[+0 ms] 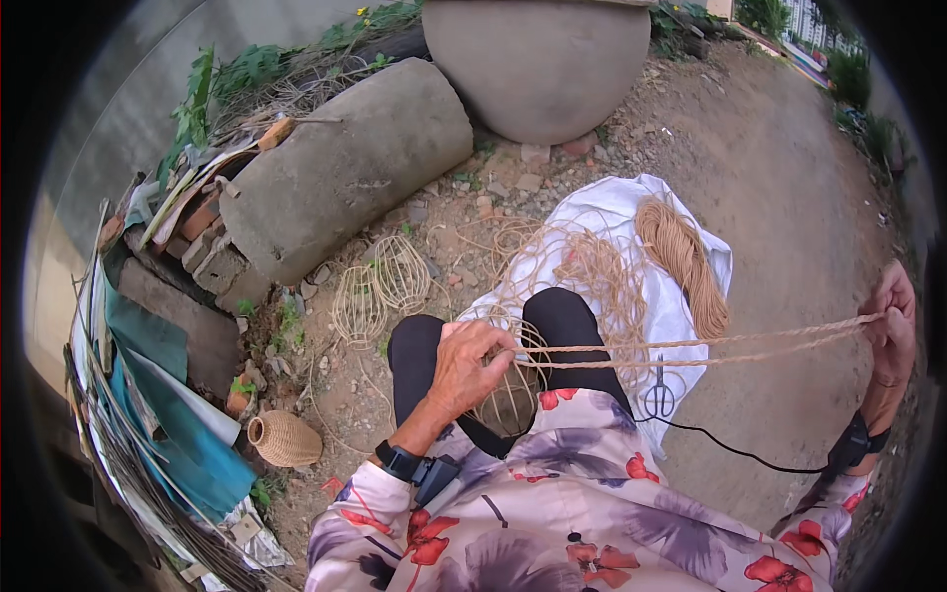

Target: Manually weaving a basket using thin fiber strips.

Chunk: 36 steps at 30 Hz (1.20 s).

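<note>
A doubled strand of tan twisted cord (681,352) stretches across in front of me. At its far right end my right hand (892,321) is closed, pinching the cord at arm's length. The other end meets the fingertips of my left hand (464,367), which is closed on it at a wire frame. That open, rounded wire frame (509,407) sits in my lap between my knees, partly hidden by the left hand. Just right of my lap, black scissors (659,401) lie at the edge of a white sack (706,259).
On the sack are a thick hank of tan cord (681,266) and loose tangled cord (597,271). Two wire frames (383,291) lie beyond my left knee. A woven vase (286,439) stands at left, near teal sheeting (168,395). A concrete cylinder (345,168) and large round pot (538,64) are beyond.
</note>
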{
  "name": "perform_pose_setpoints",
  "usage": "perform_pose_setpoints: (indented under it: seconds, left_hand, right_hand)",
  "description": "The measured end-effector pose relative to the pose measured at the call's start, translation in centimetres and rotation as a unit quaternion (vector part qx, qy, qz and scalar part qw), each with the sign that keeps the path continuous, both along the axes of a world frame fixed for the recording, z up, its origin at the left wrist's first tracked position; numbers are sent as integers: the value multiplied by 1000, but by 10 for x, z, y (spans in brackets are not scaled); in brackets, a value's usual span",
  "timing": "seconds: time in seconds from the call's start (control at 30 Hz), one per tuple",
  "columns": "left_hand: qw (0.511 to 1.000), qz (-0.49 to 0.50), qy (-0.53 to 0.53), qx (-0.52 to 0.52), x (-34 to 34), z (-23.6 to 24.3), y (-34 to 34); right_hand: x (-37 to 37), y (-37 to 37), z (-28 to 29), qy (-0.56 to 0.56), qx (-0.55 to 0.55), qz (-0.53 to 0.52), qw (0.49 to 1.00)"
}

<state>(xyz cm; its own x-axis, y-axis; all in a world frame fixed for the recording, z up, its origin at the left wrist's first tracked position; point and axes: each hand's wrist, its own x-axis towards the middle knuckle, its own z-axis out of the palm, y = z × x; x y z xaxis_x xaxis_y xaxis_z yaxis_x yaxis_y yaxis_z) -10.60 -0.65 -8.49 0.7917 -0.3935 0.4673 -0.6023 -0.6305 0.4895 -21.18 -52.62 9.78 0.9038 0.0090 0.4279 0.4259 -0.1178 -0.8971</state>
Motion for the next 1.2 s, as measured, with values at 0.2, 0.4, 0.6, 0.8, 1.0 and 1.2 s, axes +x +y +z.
perform_pose_setpoints:
  seconds: [0.2,0.4,0.6,0.8,1.0,1.2]
  left_hand:
    - [999,35,-12,-32,1,-3,-6]
    - [991,123,39,42,2,1,-18]
    - [985,150,67,61,4,8,-26]
    - [943,117,252,-184,8,11,-12]
    - [898,60,296,-321,7,7,1]
    - [893,17,330,-306,8,14,11]
  right_hand:
    - [42,-83,-53,36,-253,-379,890]
    - [109,74,-168,117,-132,-108,978]
    - [136,245,-192,56,-157,101,981]
    - [157,307,-181,19,-184,182,966]
    - [167,321,-180,-30,-292,254,922]
    - [170,327,-172,-50,-288,298,909]
